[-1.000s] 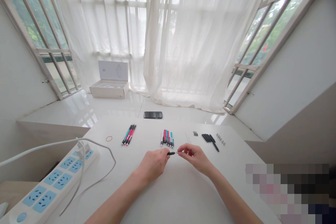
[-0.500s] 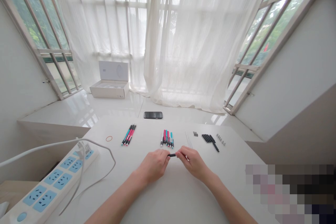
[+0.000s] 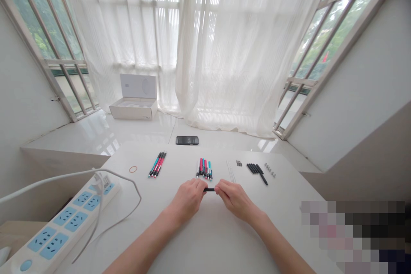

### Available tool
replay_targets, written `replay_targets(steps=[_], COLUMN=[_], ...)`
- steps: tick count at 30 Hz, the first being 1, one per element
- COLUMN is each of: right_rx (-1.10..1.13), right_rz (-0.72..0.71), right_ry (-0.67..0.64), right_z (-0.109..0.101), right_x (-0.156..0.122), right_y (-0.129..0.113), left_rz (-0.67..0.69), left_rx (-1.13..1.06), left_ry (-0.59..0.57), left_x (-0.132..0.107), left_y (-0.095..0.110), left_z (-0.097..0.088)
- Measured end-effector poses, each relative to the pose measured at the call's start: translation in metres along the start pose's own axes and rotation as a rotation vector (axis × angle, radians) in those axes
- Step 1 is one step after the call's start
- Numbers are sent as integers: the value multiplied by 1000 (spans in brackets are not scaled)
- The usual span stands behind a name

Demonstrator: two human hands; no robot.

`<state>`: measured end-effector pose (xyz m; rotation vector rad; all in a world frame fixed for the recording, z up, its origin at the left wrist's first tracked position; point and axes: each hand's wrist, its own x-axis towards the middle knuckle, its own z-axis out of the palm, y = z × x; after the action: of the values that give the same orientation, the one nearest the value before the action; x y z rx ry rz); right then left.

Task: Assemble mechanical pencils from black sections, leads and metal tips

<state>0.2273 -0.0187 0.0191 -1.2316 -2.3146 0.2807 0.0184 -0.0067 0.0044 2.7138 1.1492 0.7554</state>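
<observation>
A short black pen part (image 3: pixel 209 189) is held level between both my hands over the white table (image 3: pixel 205 239). My left hand (image 3: pixel 188 199) pinches its left end with curled fingers. My right hand (image 3: pixel 233 197) is closed on its right end, almost touching the left hand. Just beyond my hands lies a row of pink, teal and black pen pieces (image 3: pixel 204 168). Thin white refills (image 3: pixel 230 171) lie to the right of that row.
A bundle of finished pens (image 3: pixel 157 164) and a rubber band (image 3: pixel 133 169) lie to the left. Black barrels (image 3: pixel 256 169) and small parts (image 3: pixel 269 170) lie at the right. A power strip (image 3: pixel 64 218) with cable sits at the left edge. A phone (image 3: pixel 187 140) and an open box (image 3: pixel 135 105) lie on the floor beyond.
My right hand has moved left toward my left hand, closing the gap; the thin piece it held at the black part's end is no longer visible.
</observation>
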Motion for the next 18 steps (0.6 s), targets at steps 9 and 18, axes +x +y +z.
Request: replay_targets(steps=[9, 18], right_rx=[30, 62], right_rz=[26, 34], right_ry=[29, 41], right_z=[-1, -1], right_x=[0, 0], right_y=[3, 5], left_rz=[-7, -5], left_rx=[36, 63], left_ry=[5, 3], left_x=[1, 1], left_y=[2, 2], left_z=[-5, -7])
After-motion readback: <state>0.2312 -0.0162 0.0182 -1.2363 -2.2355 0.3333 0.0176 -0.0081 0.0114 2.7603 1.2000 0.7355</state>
